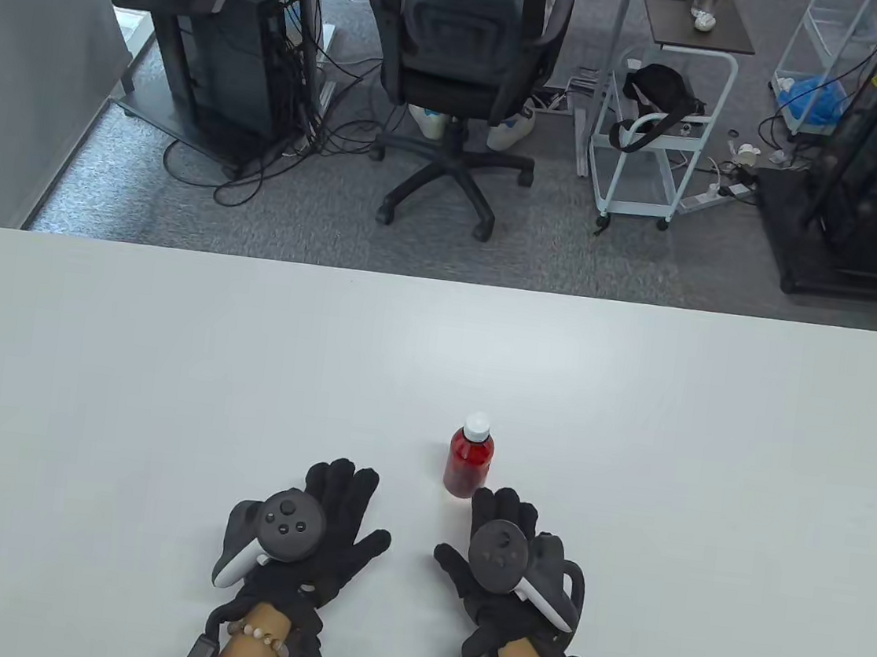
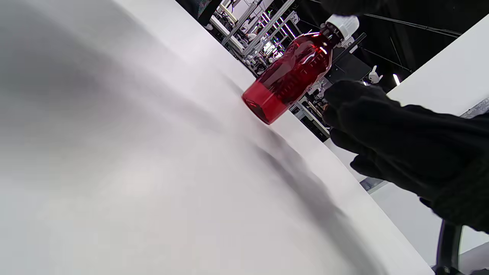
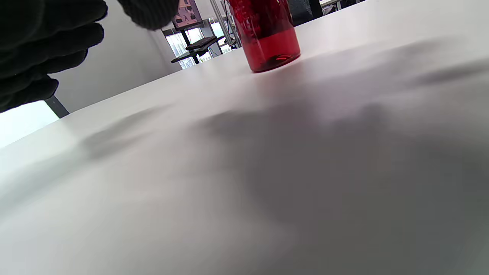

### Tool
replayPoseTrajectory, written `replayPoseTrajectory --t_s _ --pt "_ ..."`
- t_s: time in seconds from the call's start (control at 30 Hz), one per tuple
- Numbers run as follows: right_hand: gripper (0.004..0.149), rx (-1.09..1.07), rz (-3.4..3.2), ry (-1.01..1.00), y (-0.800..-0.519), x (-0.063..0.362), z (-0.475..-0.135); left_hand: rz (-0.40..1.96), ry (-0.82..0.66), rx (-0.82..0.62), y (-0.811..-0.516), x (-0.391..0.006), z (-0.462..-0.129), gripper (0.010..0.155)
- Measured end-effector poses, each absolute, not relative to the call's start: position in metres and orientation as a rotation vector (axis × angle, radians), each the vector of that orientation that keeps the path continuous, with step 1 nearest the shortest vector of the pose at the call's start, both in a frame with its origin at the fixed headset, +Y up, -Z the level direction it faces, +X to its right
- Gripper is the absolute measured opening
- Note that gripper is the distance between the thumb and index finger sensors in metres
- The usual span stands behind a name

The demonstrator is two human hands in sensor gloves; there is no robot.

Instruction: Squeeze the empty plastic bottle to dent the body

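Red bottle (image 1: 468, 462) with white cap (image 1: 477, 425) stands upright on the white table (image 1: 166, 361), near its front edge, right of centre; left hand (image 1: 321, 525) lies flat, palm down, fingers spread wide, holding nothing, well left of the bottle; right hand (image 1: 503, 561) also flat and spread, empty, its fingertips (image 1: 494, 501) just short of the bottle's base; office chair (image 1: 460, 70) beyond the table.

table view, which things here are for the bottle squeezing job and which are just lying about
For the job:
- red bottle, upright with white cap
- right hand, nearest it, not touching
- left hand, flat on the table

Just about:
- office chair
- white cart
- computer stand
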State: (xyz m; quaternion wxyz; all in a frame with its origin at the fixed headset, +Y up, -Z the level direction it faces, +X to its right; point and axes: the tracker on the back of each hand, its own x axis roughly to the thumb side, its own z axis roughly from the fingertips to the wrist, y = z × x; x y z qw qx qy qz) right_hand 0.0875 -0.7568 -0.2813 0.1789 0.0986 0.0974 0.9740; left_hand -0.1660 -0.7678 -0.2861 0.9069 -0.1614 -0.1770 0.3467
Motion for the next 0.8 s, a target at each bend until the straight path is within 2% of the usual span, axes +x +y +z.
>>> replayPoseTrajectory --t_s 0.3,0.8 --pt "0.084 0.259 2.735 0.267 -0.756 0.09 -0.281 0.724 -0.366 -0.335 -0.768 -0.167 -0.287 0.078" --pt "0.094 0.204 2.585 0.074 -0.755 0.107 -0.287 0.759 -0.367 -0.338 -0.765 -0.17 -0.287 0.078"
